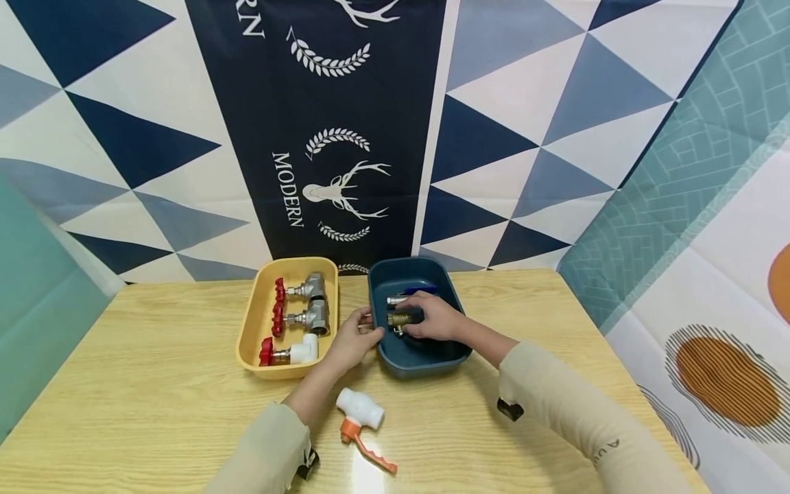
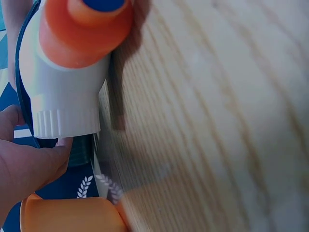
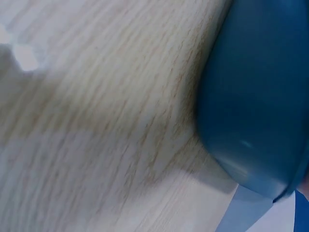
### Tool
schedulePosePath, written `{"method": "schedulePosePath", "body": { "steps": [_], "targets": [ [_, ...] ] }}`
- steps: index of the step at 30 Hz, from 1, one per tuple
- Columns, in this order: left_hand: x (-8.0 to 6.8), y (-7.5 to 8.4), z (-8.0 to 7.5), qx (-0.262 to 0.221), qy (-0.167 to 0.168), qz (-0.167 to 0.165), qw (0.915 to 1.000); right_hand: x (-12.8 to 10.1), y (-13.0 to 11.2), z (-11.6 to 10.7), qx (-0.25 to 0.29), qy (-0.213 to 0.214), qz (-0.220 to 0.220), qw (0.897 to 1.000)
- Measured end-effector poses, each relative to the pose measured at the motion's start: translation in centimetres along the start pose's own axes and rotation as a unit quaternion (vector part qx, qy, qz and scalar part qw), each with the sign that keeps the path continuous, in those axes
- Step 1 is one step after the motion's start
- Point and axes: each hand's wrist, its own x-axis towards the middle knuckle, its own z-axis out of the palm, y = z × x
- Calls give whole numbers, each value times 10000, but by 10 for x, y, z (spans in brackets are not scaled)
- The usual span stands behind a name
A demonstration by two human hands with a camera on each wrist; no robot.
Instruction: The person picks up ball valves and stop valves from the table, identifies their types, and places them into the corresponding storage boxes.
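In the head view, my right hand (image 1: pixel 435 317) reaches into the dark blue tray (image 1: pixel 410 367) and holds a brass valve (image 1: pixel 400 319) by its near side; the fingers cover part of it. Behind it in the tray lies a silver valve with a blue lever (image 1: pixel 421 291). My left hand (image 1: pixel 353 343) grips the tray's left rim, thumb at the edge and fingers along the outer wall. A white plastic ball valve with an orange lever (image 1: pixel 361 409) lies on the table close to my left forearm, and fills the upper left of the left wrist view.
A yellow tray (image 1: pixel 243 343) stands left of the blue one. It holds two metal valves with red handwheels (image 1: pixel 308 315) and a white elbow-bodied valve with a red handwheel (image 1: pixel 304 351). A patterned cloth (image 1: pixel 345 192) hangs behind the wooden table (image 1: pixel 154 384).
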Motion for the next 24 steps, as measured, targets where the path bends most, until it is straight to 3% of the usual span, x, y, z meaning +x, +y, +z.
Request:
{"method": "schedulePosePath", "body": {
  "steps": [8, 15, 24],
  "targets": [
    [-5, -1, 0, -24, -22, -32, 10000, -14, -4, -12, 200, 550, -8, 9983],
    [-17, 2, 0, 87, -118, -87, 9999, -25, -4, -23, 266, 1101, -119, 9935],
    [-33, 2, -6, 534, -205, -67, 9983, -37, 1, -33, 289, 1620, 295, 9859]
  ]
}}
